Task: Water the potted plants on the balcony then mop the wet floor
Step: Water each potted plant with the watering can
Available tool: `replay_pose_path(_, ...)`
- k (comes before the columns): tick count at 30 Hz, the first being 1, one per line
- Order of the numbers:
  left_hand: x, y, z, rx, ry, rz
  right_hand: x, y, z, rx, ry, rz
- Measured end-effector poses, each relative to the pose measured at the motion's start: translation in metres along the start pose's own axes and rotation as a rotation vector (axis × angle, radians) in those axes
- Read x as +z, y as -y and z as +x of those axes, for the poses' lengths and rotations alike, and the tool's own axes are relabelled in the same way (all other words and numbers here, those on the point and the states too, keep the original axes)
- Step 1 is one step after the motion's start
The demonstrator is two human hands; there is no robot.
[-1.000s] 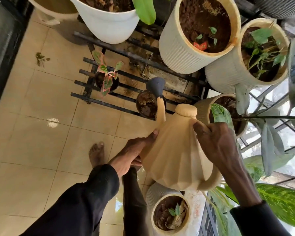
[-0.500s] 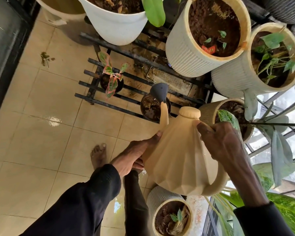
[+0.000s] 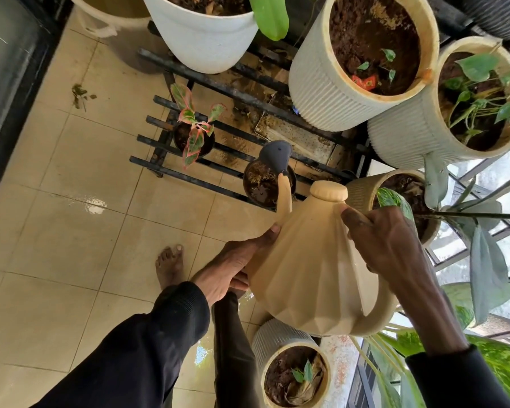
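Beige tiled balcony floor (image 3: pixel 71 245), wet patches. Beige faceted plastic watering can (image 3: pixel 315 266) held above it, long axis running handle to spout. Its grey rose head (image 3: pixel 274 156) points away from the person, over the small dark pot (image 3: pixel 261 189) just beyond the can. Right hand (image 3: pixel 389 245) grips the can's handle. Left hand (image 3: pixel 233 266) presses flat on the can's side, thumb straight. Red wrapper (image 3: pixel 364 82) in the ribbed cream pot (image 3: pixel 321 83) beyond the can, print unreadable.

Beige watering can (image 3: pixel 315 269), seemingly grey rose (image 3: pixel 275 156)
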State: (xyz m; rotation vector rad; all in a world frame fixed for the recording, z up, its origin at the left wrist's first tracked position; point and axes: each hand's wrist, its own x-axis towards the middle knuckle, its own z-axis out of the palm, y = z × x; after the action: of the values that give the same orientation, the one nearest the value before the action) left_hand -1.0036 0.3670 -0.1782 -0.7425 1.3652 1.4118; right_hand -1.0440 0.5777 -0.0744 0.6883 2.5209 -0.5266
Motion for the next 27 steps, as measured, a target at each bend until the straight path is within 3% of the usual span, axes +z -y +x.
replay_pose_path(17,0.003,0.015,0.005,0.008,0.044,0.015,0.023,-0.027,-0.034,-0.104,-0.125,0.134)
replay_pose_path(27,0.005,0.020,0.009,0.034,0.044,0.006,0.058,-0.066,-0.050,-0.067,-0.264,0.259)
